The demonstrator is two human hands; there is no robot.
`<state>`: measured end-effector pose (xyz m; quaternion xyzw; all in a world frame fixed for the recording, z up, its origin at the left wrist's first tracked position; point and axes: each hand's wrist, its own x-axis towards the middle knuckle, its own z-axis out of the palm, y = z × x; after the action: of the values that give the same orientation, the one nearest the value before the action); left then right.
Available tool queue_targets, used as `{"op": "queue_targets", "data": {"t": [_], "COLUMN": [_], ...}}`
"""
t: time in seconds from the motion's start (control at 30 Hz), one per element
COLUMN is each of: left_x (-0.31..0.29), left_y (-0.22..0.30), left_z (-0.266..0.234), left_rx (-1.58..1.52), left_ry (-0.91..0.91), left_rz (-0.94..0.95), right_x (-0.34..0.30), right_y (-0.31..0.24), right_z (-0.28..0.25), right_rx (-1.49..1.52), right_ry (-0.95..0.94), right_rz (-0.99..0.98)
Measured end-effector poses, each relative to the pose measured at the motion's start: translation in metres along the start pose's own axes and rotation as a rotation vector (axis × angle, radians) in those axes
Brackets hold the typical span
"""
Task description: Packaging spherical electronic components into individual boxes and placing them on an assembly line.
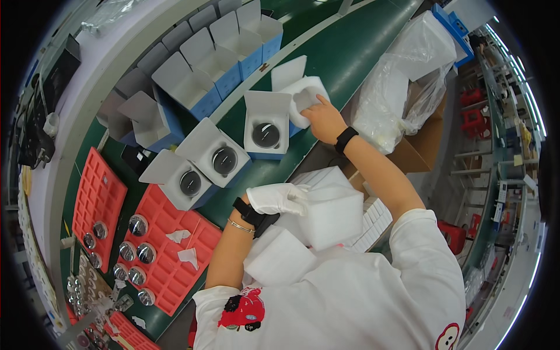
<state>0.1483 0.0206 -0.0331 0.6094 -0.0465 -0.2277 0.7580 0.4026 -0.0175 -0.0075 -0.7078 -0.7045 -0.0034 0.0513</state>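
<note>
My bare right hand (325, 121) is at a white foam insert (308, 93), its fingers over the rim of the hollow. That insert sits in or on a box with a raised white lid (288, 71); the box's body is mostly hidden. In a white glove, my left hand (275, 199) has its fingers closed at the edge of a white foam block (333, 217) close to my body. Just left of the right hand stands an open blue box (266, 155) with a round, dark glassy piece (266, 135) in its foam.
Two more filled boxes hold round dark pieces (224, 160) (190, 183). Open boxes (201, 99) line the back. Red trays (169, 245) with shiny domes (137, 225) lie left. Foam in a plastic bag (402, 76) fills a carton (429, 140) at right. Another foam block (279, 255) lies near me.
</note>
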Motion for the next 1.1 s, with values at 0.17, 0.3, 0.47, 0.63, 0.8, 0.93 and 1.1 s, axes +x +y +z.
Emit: {"op": "queue_targets", "data": {"t": [0.17,0.3,0.47,0.63,0.8,0.93,1.1], "left_x": [0.004,0.008,0.0,-0.001,0.002,0.009,0.018], "left_y": [0.002,-0.001,0.0,-0.021,-0.013,0.032,0.015], "left_z": [0.003,0.003,0.002,-0.008,-0.006,0.004,0.016], "left_rx": [-0.033,-0.005,-0.041,0.019,-0.04,0.072,0.279], "left_ry": [0.041,0.083,0.071,-0.012,0.182,0.134,0.651], "left_rz": [0.026,0.059,0.075,0.099,-0.125,-0.066,0.01], "right_x": [0.046,0.07,0.084,0.067,-0.007,-0.134,-0.251], "right_y": [0.017,0.027,0.029,0.05,-0.009,-0.09,-0.104], "right_z": [0.005,0.053,0.069,0.05,-0.068,-0.144,-0.123], "right_rx": [-0.058,0.07,0.045,0.6,1.034,0.861,0.999], "right_ry": [-0.434,-0.529,-0.654,-0.317,0.019,-0.464,-0.364], "right_rz": [0.008,0.189,0.193,0.115,0.054,-0.047,0.496]}}
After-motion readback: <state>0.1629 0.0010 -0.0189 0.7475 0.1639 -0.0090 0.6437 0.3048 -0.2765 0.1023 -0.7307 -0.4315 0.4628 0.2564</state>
